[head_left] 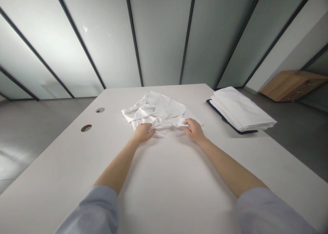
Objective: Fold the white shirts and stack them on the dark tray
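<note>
A crumpled white cloth (156, 112) lies on the white table (169, 186) a little beyond its middle. My left hand (142, 132) grips the cloth's near left edge with curled fingers. My right hand (194, 129) pinches the near right edge. Both arms reach straight forward from light blue sleeves.
A stack of folded white cloths (241, 110) sits on a dark board (222, 115) at the table's right side. Two round cable holes (86, 127) are in the left part of the tabletop. A frosted glass wall stands behind, and a wooden cabinet (292, 85) is on the floor at far right.
</note>
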The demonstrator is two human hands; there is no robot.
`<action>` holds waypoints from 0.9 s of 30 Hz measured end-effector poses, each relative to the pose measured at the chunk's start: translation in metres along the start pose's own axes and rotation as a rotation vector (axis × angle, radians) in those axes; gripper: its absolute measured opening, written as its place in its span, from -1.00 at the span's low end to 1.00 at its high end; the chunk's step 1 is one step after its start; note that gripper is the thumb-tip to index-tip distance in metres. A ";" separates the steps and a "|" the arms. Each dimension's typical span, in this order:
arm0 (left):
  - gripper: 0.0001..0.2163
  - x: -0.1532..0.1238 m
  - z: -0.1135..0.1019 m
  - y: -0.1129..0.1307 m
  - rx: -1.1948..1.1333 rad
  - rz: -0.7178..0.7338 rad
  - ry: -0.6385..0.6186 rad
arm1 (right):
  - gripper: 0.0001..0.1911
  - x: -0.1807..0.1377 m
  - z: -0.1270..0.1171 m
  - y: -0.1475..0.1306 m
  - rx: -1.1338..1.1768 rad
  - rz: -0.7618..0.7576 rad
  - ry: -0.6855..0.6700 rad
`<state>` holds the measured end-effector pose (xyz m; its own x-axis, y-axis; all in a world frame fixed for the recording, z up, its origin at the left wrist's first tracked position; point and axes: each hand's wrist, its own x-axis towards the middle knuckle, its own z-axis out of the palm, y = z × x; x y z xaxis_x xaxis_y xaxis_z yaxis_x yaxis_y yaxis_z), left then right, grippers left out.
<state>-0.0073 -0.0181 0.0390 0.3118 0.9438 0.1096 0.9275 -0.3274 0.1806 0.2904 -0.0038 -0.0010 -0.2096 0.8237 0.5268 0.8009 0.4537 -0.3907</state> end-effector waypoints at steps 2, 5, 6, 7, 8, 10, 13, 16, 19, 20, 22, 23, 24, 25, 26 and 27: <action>-0.70 -0.003 -0.014 0.003 -0.028 0.014 -0.084 | -0.78 0.000 0.002 -0.005 0.025 0.013 0.029; -0.66 -0.008 -0.033 0.006 -0.155 0.031 -0.320 | -0.74 0.001 0.003 -0.007 0.071 0.110 0.083; -0.63 -0.010 -0.037 0.006 -0.245 0.025 -0.434 | -0.72 0.001 0.002 -0.007 0.093 0.144 0.088; -0.60 -0.010 -0.039 0.006 -0.345 0.011 -0.540 | -0.68 0.000 0.002 -0.006 0.114 0.172 0.081; -0.58 -0.011 -0.039 0.006 -0.436 -0.006 -0.609 | -0.64 0.000 0.001 -0.005 0.130 0.192 0.066; -0.57 -0.009 -0.034 0.004 -0.493 -0.045 -0.548 | -0.57 -0.001 -0.001 -0.003 0.146 0.203 0.029; -0.65 -0.002 -0.016 0.001 -0.246 -0.070 -0.176 | -0.48 -0.002 -0.002 0.000 0.170 0.216 0.060; -0.61 0.002 0.003 -0.005 -0.026 -0.074 -0.060 | -0.48 0.000 -0.002 0.004 0.173 0.254 0.094; -0.51 0.003 0.014 -0.013 0.028 -0.145 -0.101 | -0.47 0.003 -0.001 0.009 0.100 0.314 -0.010; -0.48 0.003 0.015 -0.017 0.031 -0.175 -0.111 | -0.46 0.004 -0.001 0.011 0.068 0.332 -0.066; -0.45 0.002 0.015 -0.027 0.040 -0.237 -0.120 | -0.42 0.005 0.000 0.013 0.004 0.336 -0.181; -0.44 0.002 0.014 -0.032 0.053 -0.278 -0.126 | -0.42 0.006 0.000 0.013 -0.030 0.321 -0.225; -0.45 0.002 0.013 -0.037 0.074 -0.320 -0.133 | -0.42 0.006 0.000 0.011 -0.066 0.301 -0.256; -0.46 0.002 0.011 -0.041 0.106 -0.362 -0.139 | -0.45 0.006 -0.001 0.009 -0.106 0.278 -0.280; -0.46 0.002 0.009 -0.045 0.144 -0.399 -0.142 | -0.49 0.007 -0.001 0.006 -0.150 0.254 -0.300; -0.48 0.001 0.007 -0.047 0.183 -0.427 -0.137 | -0.55 0.007 -0.002 0.003 -0.197 0.232 -0.315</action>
<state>-0.0486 -0.0017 0.0237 -0.0921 0.9934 -0.0689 0.9957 0.0927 0.0052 0.2919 0.0029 0.0031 -0.1478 0.9736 0.1742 0.9321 0.1960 -0.3045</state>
